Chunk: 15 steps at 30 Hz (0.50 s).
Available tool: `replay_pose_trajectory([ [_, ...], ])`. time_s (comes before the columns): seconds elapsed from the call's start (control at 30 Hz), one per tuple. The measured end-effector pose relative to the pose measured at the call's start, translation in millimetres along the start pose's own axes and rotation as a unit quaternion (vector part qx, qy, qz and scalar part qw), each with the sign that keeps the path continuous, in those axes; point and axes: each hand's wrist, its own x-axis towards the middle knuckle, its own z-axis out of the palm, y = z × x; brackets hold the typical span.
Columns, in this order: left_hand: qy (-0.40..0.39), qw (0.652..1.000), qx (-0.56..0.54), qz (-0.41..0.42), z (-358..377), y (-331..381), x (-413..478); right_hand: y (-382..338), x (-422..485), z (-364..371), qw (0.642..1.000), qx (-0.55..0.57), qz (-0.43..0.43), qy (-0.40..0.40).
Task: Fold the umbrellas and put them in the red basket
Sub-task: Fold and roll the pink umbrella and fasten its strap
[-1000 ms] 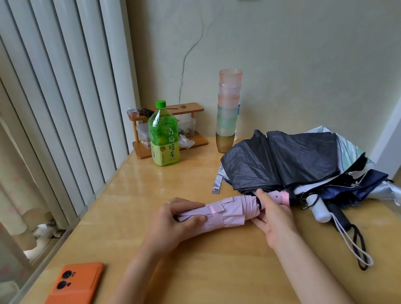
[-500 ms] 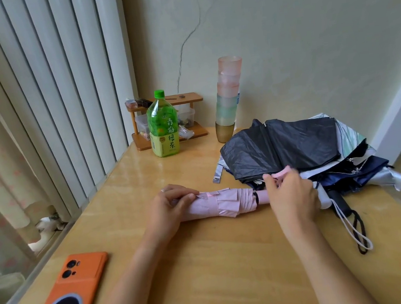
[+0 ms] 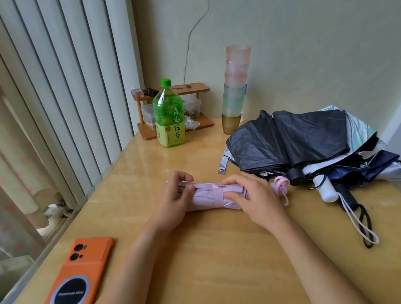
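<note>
A rolled pink umbrella (image 3: 209,196) lies across the middle of the wooden table (image 3: 223,264). My left hand (image 3: 171,199) grips its tip end, thumb and fingers pinching the fabric. My right hand (image 3: 252,197) curls over the roll near the strap, and the pink handle (image 3: 281,183) sticks out to its right. Behind, a loose black umbrella (image 3: 287,138) lies on a pile with a navy and white umbrella (image 3: 366,167) and a pale patterned one (image 3: 360,129). No red basket is in view.
An orange phone (image 3: 67,291) lies at the front left. A green tea bottle (image 3: 168,113), a small wooden rack (image 3: 175,109) and a stack of plastic cups (image 3: 235,87) stand at the back by the wall. Wrist straps (image 3: 361,224) trail from the pile. Vertical blinds line the left.
My right hand has moved left from the pink handle onto the rolled fabric. My left hand stays at the tip end. The view has tilted down slightly.
</note>
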Motion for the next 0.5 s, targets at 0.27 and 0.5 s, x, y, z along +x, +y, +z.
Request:
replay_pose_trajectory([
  [0.27,-0.002,1.000,0.017,0.010,-2,11,-5,2,-7,-11,0.998,-0.004,-0.014,0.063],
  [0.5,0.071,0.980,0.166,0.082,-2,16,-6,5,-4,-2,0.996,-0.025,-0.072,0.051],
])
